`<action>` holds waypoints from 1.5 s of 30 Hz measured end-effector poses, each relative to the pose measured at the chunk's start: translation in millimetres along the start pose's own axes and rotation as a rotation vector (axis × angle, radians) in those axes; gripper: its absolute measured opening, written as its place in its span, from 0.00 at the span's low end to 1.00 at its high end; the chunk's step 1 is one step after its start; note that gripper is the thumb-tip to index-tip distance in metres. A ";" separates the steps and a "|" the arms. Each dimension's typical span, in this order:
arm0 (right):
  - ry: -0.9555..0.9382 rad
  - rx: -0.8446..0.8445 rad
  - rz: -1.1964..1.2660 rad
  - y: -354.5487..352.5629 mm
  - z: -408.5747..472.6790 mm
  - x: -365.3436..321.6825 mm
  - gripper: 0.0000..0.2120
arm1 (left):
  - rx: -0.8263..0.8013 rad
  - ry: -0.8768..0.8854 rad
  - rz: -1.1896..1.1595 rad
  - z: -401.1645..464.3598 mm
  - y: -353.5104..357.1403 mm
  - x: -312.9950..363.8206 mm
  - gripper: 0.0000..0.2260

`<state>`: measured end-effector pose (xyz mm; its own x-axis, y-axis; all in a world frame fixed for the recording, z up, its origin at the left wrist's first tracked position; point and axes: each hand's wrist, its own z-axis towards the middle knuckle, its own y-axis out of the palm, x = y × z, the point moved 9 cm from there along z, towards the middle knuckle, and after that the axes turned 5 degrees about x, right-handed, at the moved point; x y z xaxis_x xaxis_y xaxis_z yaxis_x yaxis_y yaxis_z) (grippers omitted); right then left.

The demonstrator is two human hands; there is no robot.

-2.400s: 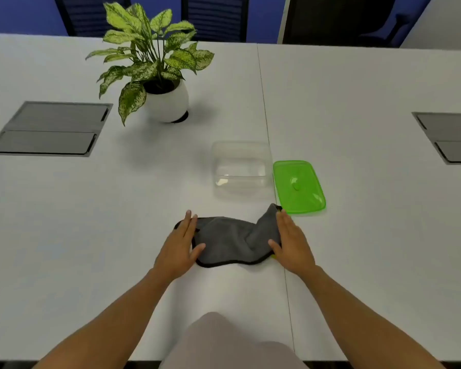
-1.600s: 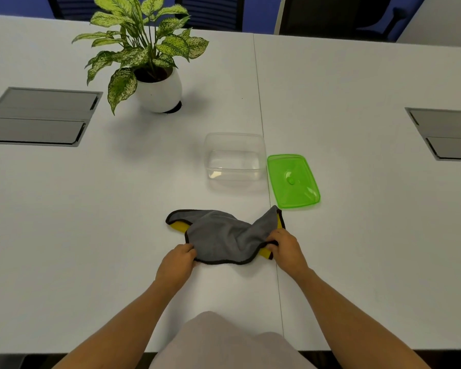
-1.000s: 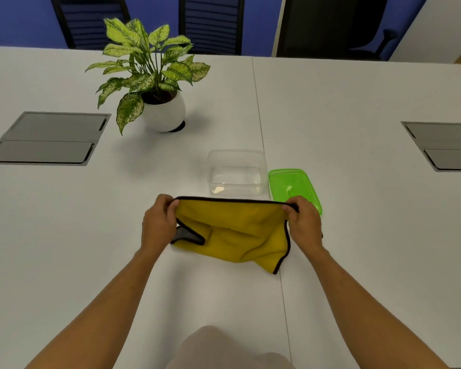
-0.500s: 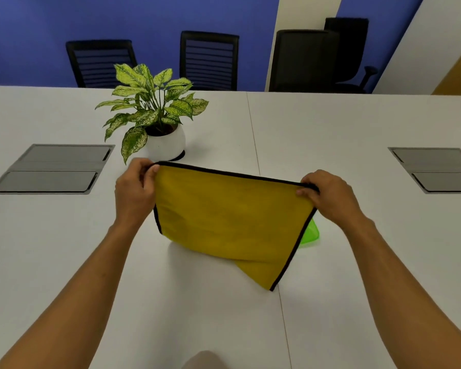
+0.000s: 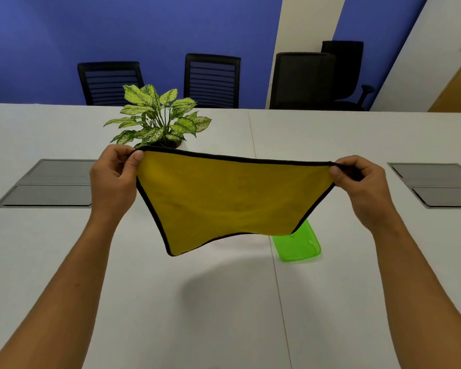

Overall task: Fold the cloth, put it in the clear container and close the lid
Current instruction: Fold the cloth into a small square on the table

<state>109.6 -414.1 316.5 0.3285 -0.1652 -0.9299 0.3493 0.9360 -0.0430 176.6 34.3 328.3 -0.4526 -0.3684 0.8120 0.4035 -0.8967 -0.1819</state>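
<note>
A yellow cloth (image 5: 232, 198) with a black hem hangs spread out in the air above the white table (image 5: 224, 310). My left hand (image 5: 113, 178) pinches its top left corner and my right hand (image 5: 361, 183) pinches its top right corner, so the top edge is stretched taut. The cloth's lower edge hangs free, clear of the table. The green lid (image 5: 298, 245) lies flat on the table, partly showing under the cloth's lower right corner. The clear container is hidden behind the cloth.
A potted plant (image 5: 157, 121) stands behind the cloth at the centre left. Grey cable hatches sit in the table at the left (image 5: 48, 183) and right (image 5: 437, 183). Black chairs (image 5: 212, 81) line the far edge against a blue wall.
Both hands picked the cloth up off the table, turned its yellow side towards me, and raised and spread it wide. The view has tilted upward.
</note>
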 end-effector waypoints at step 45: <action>0.049 -0.028 -0.046 163.2 -28.8 -5.1 0.09 | -0.337 0.202 0.088 -50.2 119.5 78.3 0.11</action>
<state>139.6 -251.5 303.7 0.2690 -0.1930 -0.9436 0.3380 0.9363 -0.0952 149.5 -114.0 342.3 -0.5891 -0.4578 0.6659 0.1797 -0.8776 -0.4444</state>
